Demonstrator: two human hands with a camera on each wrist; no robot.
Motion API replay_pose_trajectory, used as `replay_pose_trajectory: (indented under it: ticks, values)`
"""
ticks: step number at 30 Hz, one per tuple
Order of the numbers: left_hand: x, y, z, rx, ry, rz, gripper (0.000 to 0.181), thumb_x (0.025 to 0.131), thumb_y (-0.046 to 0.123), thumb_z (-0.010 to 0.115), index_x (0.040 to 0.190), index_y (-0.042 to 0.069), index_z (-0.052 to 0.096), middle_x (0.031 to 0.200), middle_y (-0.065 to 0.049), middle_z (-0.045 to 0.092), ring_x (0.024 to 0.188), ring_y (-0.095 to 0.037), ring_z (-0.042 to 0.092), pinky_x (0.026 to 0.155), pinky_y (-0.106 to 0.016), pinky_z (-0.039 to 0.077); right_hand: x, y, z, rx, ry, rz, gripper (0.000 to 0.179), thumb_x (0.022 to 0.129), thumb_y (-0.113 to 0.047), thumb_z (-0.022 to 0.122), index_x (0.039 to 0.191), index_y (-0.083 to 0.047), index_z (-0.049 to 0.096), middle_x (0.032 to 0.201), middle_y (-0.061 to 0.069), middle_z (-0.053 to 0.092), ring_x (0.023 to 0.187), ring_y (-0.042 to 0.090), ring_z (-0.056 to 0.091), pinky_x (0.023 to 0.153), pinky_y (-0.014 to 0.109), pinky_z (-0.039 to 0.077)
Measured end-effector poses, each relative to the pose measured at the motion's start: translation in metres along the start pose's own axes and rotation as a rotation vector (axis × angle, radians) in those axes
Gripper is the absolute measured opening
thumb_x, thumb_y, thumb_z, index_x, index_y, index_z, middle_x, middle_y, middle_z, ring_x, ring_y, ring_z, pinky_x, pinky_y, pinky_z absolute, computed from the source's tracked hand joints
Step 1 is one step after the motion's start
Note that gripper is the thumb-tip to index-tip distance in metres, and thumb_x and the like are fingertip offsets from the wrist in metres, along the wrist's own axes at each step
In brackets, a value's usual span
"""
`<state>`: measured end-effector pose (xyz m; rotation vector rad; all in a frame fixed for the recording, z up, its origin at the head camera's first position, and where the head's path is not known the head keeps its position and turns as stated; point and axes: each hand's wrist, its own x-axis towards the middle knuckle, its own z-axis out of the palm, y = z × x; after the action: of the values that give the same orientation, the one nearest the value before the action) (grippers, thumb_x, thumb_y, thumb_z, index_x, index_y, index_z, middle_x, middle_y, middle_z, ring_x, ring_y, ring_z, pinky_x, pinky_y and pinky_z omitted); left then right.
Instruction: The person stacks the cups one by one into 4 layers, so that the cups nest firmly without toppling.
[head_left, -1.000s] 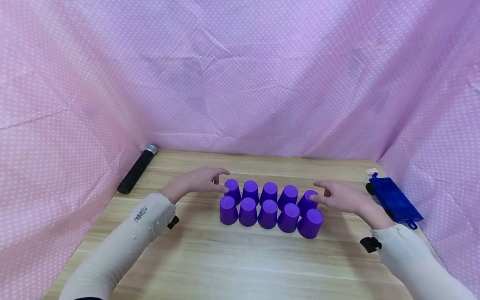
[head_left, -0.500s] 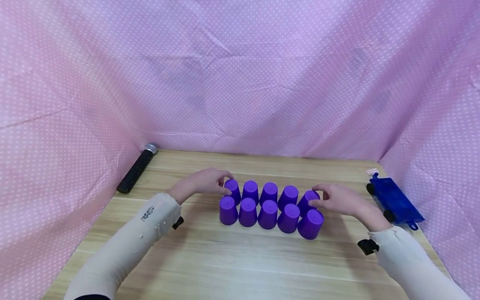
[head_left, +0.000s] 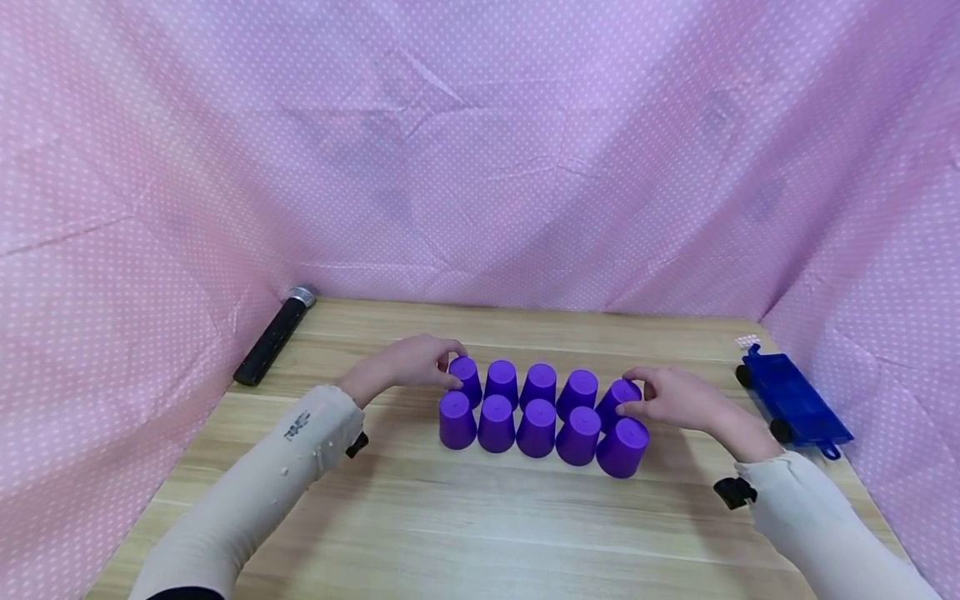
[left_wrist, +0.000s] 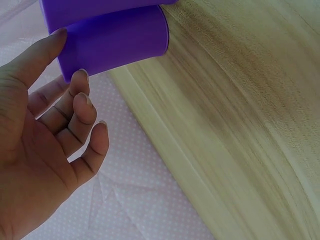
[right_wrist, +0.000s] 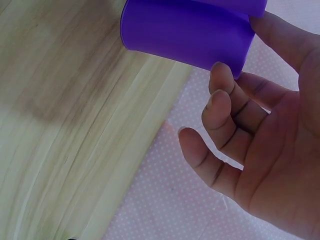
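Several purple cups (head_left: 536,429) stand upside down in two rows on the wooden table. My left hand (head_left: 408,363) pinches the far-left cup (head_left: 467,380) near its upturned base, thumb on the near side and index finger behind. In the left wrist view, the other fingers of this hand (left_wrist: 47,125) are loosely bent below the purple cup (left_wrist: 117,42). At the opposite end, my right hand (head_left: 678,398) pinches the far-right cup (head_left: 611,405) the same way. The right wrist view shows its thumb and index finger at the base of that cup (right_wrist: 185,32).
A black microphone (head_left: 273,340) with a silver head lies at the table's back left. A blue toy cart (head_left: 798,400) with dark wheels sits along the right edge. Pink dotted cloth (head_left: 480,208) hangs behind and to both sides of the wooden table (head_left: 480,533).
Both hands have moved slightly onto the end cups of the back row, and their fingers have closed from spread to pinching. The cups have stayed in place.
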<state>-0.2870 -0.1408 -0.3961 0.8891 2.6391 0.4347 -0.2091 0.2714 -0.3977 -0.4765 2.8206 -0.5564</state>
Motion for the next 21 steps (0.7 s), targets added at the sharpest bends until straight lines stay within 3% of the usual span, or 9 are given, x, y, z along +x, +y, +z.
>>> replay_pose_trajectory:
  ticks: [11, 21]
  values:
    - [0.02, 0.001, -0.029, 0.026, 0.016, -0.032, 0.049, 0.086, 0.045, 0.075, 0.126, 0.019, 0.063, 0.091, -0.002, 0.065, 0.076, -0.016, 0.058, 0.065, -0.03, 0.047, 0.001, 0.0, -0.003, -0.009, 0.009, 0.007, 0.055, 0.084, -0.047, 0.077, 0.122, -0.009, 0.066, 0.073, -0.003, 0.058, 0.063, 0.012, 0.05, 0.056, 0.029, 0.038]
    - [0.055, 0.021, -0.043, 0.041, 0.045, -0.012, 0.056, 0.088, 0.047, 0.073, 0.134, 0.017, 0.062, 0.096, -0.002, 0.065, 0.086, -0.017, 0.06, 0.073, -0.032, 0.048, 0.004, 0.003, 0.002, 0.011, 0.001, 0.002, 0.056, 0.083, -0.046, 0.078, 0.122, -0.008, 0.066, 0.074, -0.002, 0.058, 0.063, 0.012, 0.05, 0.056, 0.028, 0.039]
